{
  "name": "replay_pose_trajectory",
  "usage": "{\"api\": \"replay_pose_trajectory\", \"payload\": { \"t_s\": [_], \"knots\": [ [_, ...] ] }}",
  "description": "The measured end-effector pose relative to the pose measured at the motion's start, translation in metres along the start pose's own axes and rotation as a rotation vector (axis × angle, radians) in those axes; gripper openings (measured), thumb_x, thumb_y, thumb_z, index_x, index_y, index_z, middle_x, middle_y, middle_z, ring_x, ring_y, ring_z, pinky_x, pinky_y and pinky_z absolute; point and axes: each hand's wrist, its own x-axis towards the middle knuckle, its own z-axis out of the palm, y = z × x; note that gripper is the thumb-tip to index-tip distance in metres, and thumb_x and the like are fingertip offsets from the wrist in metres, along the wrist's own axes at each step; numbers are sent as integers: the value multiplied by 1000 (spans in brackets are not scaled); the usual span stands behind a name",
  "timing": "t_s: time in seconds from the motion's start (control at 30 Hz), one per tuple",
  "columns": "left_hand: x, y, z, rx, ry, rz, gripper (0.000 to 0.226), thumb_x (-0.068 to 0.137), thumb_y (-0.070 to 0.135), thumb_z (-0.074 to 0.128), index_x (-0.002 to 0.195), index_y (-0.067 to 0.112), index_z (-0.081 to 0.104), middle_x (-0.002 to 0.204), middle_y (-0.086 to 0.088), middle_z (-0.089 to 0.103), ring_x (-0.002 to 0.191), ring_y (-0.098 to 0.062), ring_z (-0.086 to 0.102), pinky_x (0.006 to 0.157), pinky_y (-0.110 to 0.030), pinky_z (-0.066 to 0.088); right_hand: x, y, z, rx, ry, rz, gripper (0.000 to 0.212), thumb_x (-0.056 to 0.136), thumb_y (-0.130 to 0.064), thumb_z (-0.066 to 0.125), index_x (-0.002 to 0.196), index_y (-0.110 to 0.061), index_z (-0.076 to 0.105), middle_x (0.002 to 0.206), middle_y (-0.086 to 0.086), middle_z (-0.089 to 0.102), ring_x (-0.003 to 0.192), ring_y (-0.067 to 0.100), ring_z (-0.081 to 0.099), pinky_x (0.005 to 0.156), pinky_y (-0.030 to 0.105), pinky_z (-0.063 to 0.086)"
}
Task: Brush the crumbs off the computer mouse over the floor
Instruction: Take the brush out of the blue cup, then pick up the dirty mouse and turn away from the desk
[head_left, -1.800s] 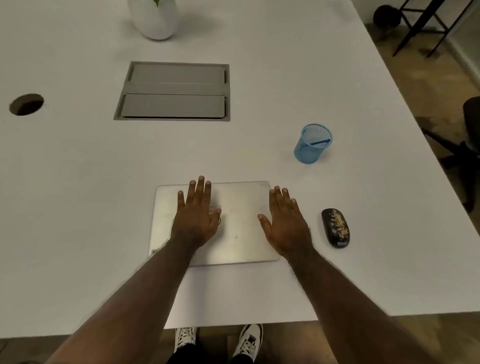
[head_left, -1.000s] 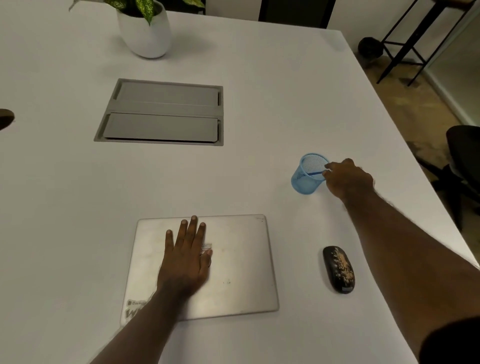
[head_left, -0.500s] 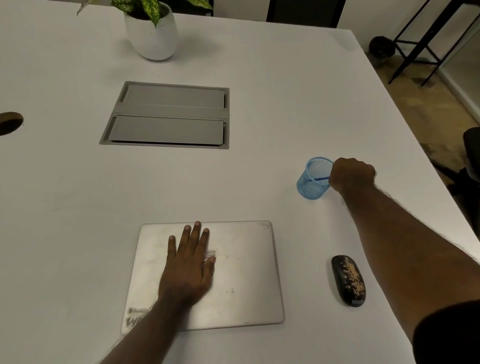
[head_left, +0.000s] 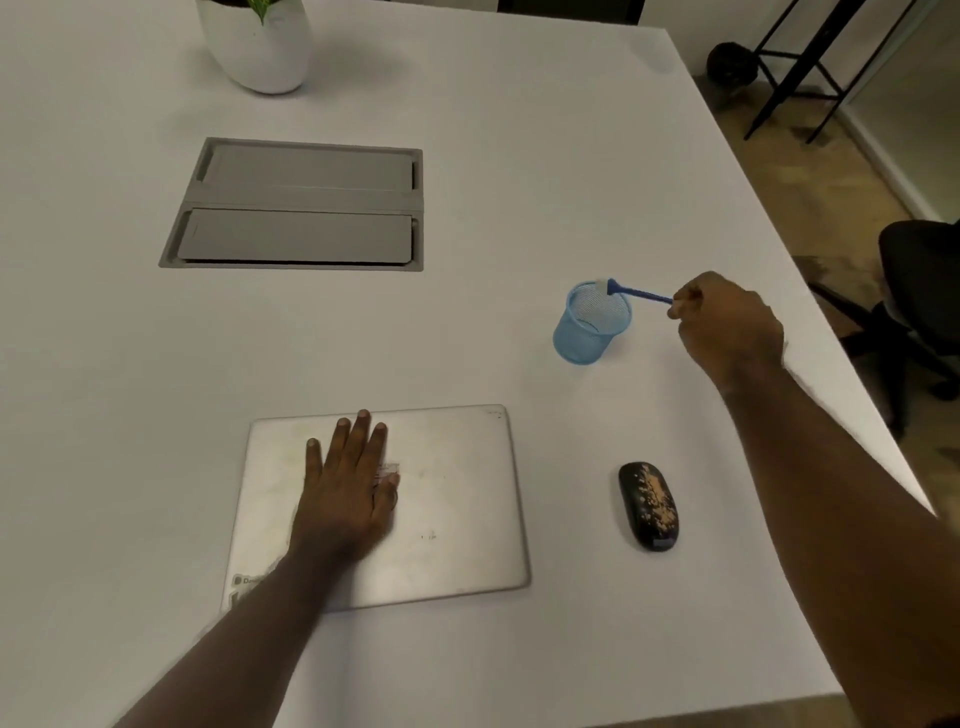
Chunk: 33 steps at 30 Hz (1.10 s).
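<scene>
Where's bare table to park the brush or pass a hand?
Free: the strip between laptop and mouse; the wide patch left of the laptop, below the cable hatch; the near edge in front of the mouse. Crowded: around the mesh cup, where the right hand holds the brush.

The mouse (head_left: 649, 505) sits flat on the white table (head_left: 519, 156), black and oval, its top speckled with tan crumbs (head_left: 655, 496) running in a ragged streak along its length. It lies lengthwise, near end towards the table's front edge. Beyond it, the small blue brush (head_left: 631, 292) is up in the air, handle slim and nearly level, its pale bristle head just over the rim of the blue mesh cup (head_left: 589, 328).
</scene>
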Motion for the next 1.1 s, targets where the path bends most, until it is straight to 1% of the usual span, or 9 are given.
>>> {"api": "replay_pose_trajectory", "payload": {
  "t_s": [0.1, 0.2, 0.37, 0.47, 0.53, 0.67, 0.83, 0.97, 1.1],
  "knots": [
    [0, 7, -8, -46, -2, -20, 69, 89, 40, 24, 151, 10, 27, 161, -11, 15, 150, -29, 10, 120, -54, 6, -37, 40, -7, 421, -93, 129, 20, 96, -19, 54, 109, -16, 68, 98, 2, 75, 85, 22, 72, 73, 33, 57],
    [2, 27, -16, -76, -5, 33, 70, 87, 39, 27, 150, 10, 29, 161, -12, 16, 149, -30, 11, 119, -51, 5, -89, 78, 6, 707, -147, 354, 23, 97, -15, 50, 111, -8, 68, 94, 5, 75, 81, 18, 68, 66, 28, 52],
    [2, 110, -15, -448, 42, 154, 50, 83, 2, 53, 133, 7, 54, 151, -14, 40, 143, -29, 31, 117, -33, 20, -167, 99, 47, 905, -259, 610, 18, 99, -12, 48, 97, -14, 65, 116, 28, 65, 85, 22, 55, 66, 33, 49],
    [-1, 176, -6, -695, -79, 114, 40, 86, 1, 51, 125, 7, 60, 131, -11, 59, 120, -26, 58, 100, -23, 40, -193, 92, 61, 1016, -295, 673, 20, 101, -14, 44, 97, -19, 63, 125, 23, 62, 100, 24, 57, 89, 47, 51],
    [-1, 212, 1, -795, -240, 21, 40, 91, 6, 50, 130, 9, 57, 132, -9, 59, 115, -22, 60, 95, -19, 40, -198, 87, 66, 1017, -273, 682, 19, 103, -16, 43, 102, -18, 62, 126, 18, 62, 112, 32, 58, 94, 49, 49],
    [3, 258, 17, -759, -415, -120, 43, 95, 14, 46, 137, 6, 49, 136, -12, 57, 125, -25, 51, 103, -26, 35, -200, 82, 70, 1025, -230, 651, 18, 103, -15, 42, 107, -16, 60, 125, 15, 64, 117, 33, 59, 99, 52, 48],
    [8, 280, 29, -959, -520, -381, 21, 88, 3, 44, 96, -9, 59, 115, -36, 59, 110, -48, 57, 94, -51, 50, -198, 81, 74, 1084, -242, 691, 18, 103, -11, 43, 107, -9, 61, 114, 17, 66, 110, 35, 63, 96, 53, 51],
    [9, 290, 34, -1077, -523, -440, 34, 92, 6, 44, 121, 0, 62, 119, -23, 64, 108, -35, 62, 97, -47, 51, -199, 81, 75, 1092, -246, 691, 17, 103, -12, 43, 103, -12, 60, 108, 16, 67, 107, 36, 65, 93, 52, 53],
    [11, 295, 40, -1173, -492, -523, 31, 96, 13, 46, 122, 3, 59, 113, -16, 65, 102, -30, 65, 91, -43, 55, -205, 83, 70, 1109, -240, 689, 19, 104, -13, 41, 104, -12, 60, 105, 13, 67, 101, 32, 66, 90, 51, 55]
  ]
}}
